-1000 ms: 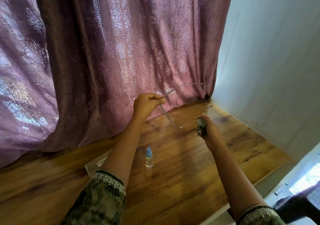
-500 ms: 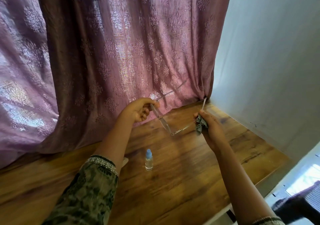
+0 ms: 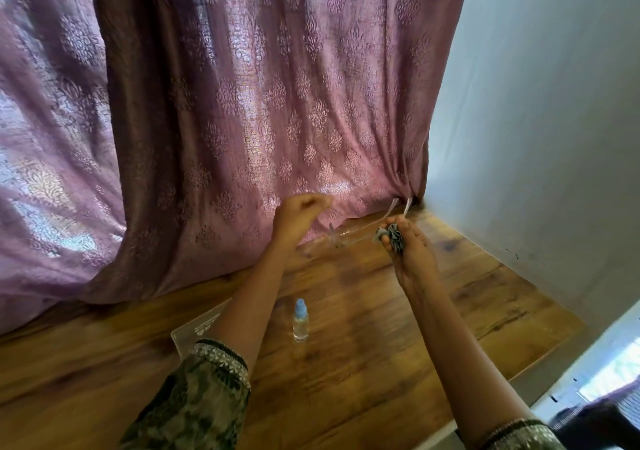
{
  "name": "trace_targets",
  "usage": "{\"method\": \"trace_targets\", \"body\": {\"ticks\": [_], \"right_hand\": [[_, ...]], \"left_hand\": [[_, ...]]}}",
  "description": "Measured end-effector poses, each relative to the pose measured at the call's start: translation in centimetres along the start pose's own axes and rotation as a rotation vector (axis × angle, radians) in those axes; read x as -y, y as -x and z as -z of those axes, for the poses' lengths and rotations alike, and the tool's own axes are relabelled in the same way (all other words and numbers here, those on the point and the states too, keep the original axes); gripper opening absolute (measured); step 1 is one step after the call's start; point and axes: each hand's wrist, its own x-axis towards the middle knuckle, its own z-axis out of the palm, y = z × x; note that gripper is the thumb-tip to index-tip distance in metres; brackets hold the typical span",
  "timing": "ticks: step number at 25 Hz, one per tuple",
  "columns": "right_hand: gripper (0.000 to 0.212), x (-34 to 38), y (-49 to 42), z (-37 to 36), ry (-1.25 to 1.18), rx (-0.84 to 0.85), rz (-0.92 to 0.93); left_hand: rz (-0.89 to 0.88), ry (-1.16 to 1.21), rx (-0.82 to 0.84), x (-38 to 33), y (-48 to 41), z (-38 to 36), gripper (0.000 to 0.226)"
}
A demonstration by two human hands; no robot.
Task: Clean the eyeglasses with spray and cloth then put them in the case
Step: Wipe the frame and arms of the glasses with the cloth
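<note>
The clear-framed eyeglasses hang above the back of the wooden table, with two thin temple tips sticking up past my right hand. My right hand pinches the right end of the eyeglasses together with a crumpled grey cloth. My left hand is blurred, with its fingers curled, and sits just left of and above the frame's free end, apart from it. A small spray bottle with a blue cap stands upright on the table between my forearms. The clear case lies to its left, partly hidden by my left forearm.
A mauve patterned curtain hangs along the back of the table and drapes onto it. A pale wall closes the right side. The table's front right edge runs beside a dark object lower down.
My left hand has let go of the eyeglasses' left end and moved up and away. The glasses now hang from my right hand alone, with their temples pointing up at the right.
</note>
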Motion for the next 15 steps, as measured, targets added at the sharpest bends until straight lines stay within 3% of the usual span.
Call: {"method": "trace_targets", "body": {"ticks": [3, 6, 9, 15], "right_hand": [[0.026, -0.2, -0.2, -0.6, -0.056, -0.088, -0.005], [0.025, -0.2, -0.3, -1.1, -0.094, -0.147, -0.033], [0.023, -0.4, -0.2, -1.4, -0.113, -0.179, -0.071], [0.022, -0.8, 0.0, -1.6, -0.144, -0.155, -0.141]], "left_hand": [[-0.206, -0.136, 0.058, -0.1, 1.3, -1.0, 0.015], [-0.298, -0.257, 0.089, 0.6, 2.3, -1.9, 0.022], [-0.315, -0.397, 0.059, 1.3, 3.1, -2.3, 0.026], [-0.333, -0.333, -0.01, 2.3, 3.6, -2.6, 0.017]]}}
